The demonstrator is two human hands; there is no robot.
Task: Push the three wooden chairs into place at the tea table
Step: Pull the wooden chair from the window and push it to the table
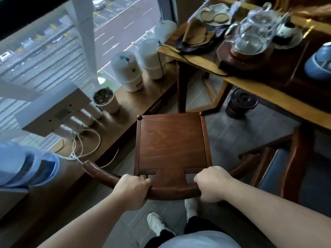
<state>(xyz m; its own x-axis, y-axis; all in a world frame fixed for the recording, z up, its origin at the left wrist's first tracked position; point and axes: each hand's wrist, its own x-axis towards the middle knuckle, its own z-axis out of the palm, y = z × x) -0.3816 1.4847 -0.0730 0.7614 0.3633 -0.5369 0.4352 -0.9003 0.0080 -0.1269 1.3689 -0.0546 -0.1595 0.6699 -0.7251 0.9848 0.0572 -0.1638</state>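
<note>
A dark brown wooden chair (172, 142) with a square seat and a curved back rail stands right in front of me, its seat facing the tea table (250, 86). My left hand (133, 189) grips the back rail left of the centre splat. My right hand (214, 183) grips the same rail on the right. The chair's front edge is near the table's dark leg, and the seat lies outside the tabletop. A second wooden chair (279, 169) with a blue cushion sits at the right, partly under the table.
A low wooden ledge (125, 111) along the window carries white water tanks (127, 70), a small plant pot (105, 100), a white filter unit and loose cables. A round dark bin (240, 102) stands under the table. A glass teapot (254, 31), cups and cloths sit on top.
</note>
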